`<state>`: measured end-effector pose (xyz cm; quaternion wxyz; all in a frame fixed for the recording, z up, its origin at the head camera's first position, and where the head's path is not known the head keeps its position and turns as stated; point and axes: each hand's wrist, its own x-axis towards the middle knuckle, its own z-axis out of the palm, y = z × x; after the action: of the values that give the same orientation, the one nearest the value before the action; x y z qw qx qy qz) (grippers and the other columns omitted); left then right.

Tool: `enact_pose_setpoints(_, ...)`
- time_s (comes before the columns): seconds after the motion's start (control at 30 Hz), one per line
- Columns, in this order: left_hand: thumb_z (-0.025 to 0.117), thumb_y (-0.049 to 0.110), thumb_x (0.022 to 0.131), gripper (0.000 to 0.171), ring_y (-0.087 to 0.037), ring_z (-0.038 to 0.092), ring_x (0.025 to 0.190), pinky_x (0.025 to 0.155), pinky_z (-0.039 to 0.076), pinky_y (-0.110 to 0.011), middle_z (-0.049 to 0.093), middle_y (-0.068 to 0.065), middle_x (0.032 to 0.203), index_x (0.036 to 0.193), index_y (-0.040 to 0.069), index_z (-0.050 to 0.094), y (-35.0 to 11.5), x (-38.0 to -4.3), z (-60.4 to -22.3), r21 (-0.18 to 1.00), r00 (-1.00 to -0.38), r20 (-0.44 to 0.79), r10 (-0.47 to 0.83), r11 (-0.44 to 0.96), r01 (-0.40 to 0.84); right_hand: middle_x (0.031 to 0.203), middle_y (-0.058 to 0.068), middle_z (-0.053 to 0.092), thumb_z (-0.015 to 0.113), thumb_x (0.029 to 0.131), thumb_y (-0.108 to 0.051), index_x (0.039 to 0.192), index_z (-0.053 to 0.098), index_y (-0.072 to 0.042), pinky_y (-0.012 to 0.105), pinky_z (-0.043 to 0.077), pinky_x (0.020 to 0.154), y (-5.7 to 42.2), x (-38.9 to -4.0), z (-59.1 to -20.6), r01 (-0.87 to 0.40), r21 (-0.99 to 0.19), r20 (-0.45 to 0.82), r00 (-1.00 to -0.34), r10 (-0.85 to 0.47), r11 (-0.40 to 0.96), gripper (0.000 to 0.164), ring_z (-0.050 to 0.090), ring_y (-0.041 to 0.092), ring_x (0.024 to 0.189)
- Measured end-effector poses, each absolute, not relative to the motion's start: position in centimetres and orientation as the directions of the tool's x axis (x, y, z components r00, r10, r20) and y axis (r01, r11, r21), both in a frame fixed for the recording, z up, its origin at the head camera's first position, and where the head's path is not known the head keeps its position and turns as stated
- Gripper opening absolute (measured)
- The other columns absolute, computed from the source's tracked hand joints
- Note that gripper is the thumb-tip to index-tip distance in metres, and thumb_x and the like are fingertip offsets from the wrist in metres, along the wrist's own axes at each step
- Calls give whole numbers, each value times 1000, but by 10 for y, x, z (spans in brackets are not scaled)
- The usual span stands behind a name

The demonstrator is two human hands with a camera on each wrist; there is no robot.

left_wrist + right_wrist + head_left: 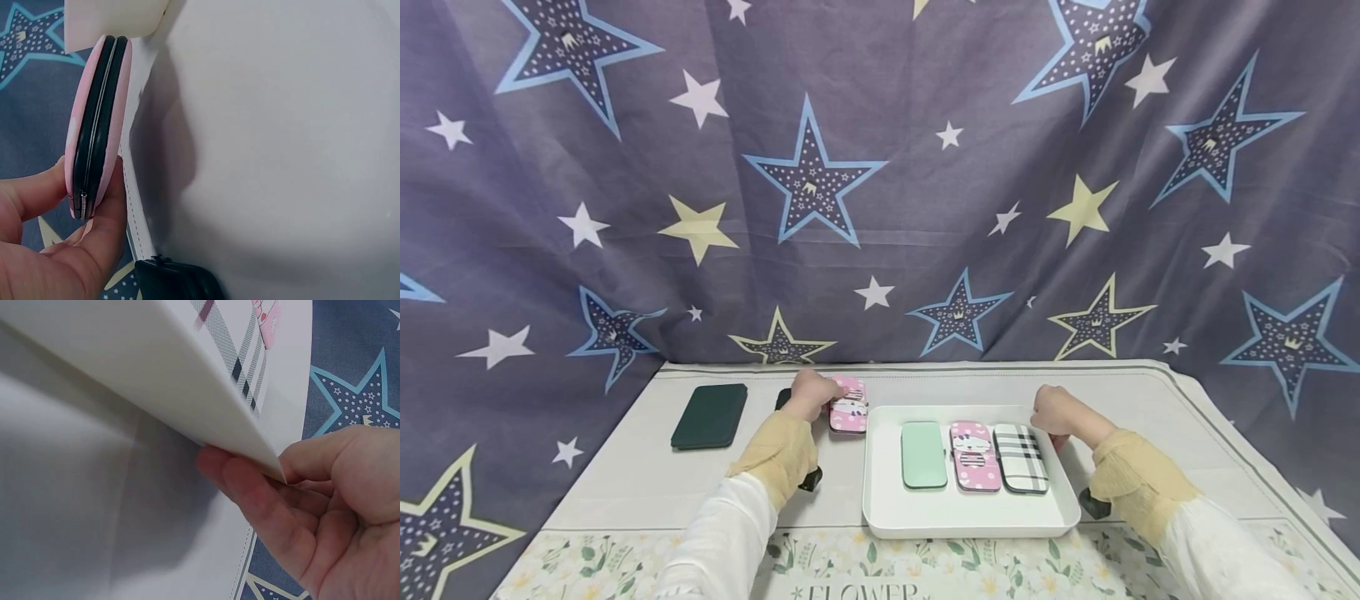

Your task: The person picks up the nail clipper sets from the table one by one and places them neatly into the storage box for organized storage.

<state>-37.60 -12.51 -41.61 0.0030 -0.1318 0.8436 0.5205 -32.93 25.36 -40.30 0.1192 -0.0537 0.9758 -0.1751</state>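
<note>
Between its thumb and fingers, my left hand [810, 395] pinches a pink patterned clasp case [848, 408] by one end, just left of the white tray [970, 530]. In the left wrist view that case [99, 128] is seen edge-on, closed, its dark frame facing the camera. My right hand [1064, 414] holds the tray's right side near the far corner. The right wrist view shows its fingers [259, 494] under the tray wall [187, 394]. Inside the tray lie a mint green case [924, 455], another pink case [975, 457] and a plaid case [1021, 458], side by side.
A dark green case [709, 417] lies on the table's left part. Partly hidden behind my left hand is a black case [783, 398]. A starry curtain [880, 208] hangs along the table's far edge. Floral print covers the near part of the tablecloth [602, 554].
</note>
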Motion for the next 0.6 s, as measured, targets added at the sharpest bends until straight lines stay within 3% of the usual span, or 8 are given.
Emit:
enact_pose_setpoints(0.27, 71, -1, 75, 44, -11, 55, 56, 51, 51, -23, 53, -8, 77, 111, -17, 51, -135, -379, -410, 940, -959, -179, -219, 249, -233, 52, 9, 60, 48, 84, 2, 75, 64, 6, 25, 52, 45, 253, -330, -403, -56, -346, -222, -965, -140, 936, 19, 61, 15, 42)
enact_pose_setpoints(0.43, 68, -4, 78, 38, -10, 57, 55, 55, 53, -25, 57, -5, 70, 110, -17, 51, -138, -378, -402, 965, -962, -205, -179, 130, -230, 52, 9, 60, 47, 84, 2, 74, 64, 6, 25, 53, 45, 253, -331, -402, -52, -355, -229, -963, -141, 934, 19, 61, 15, 42)
enact_pose_setpoints(0.6, 68, -2, 81, 36, -9, 58, 53, 50, 50, -21, 59, -4, 65, 109, -17, 52, -138, -378, -395, 963, -960, -236, -147, 94, -251, 54, 10, 61, 47, 85, 2, 82, 64, 10, 25, 54, 46, 253, -332, -403, -35, -367, -250, -959, -135, 930, 19, 62, 16, 45)
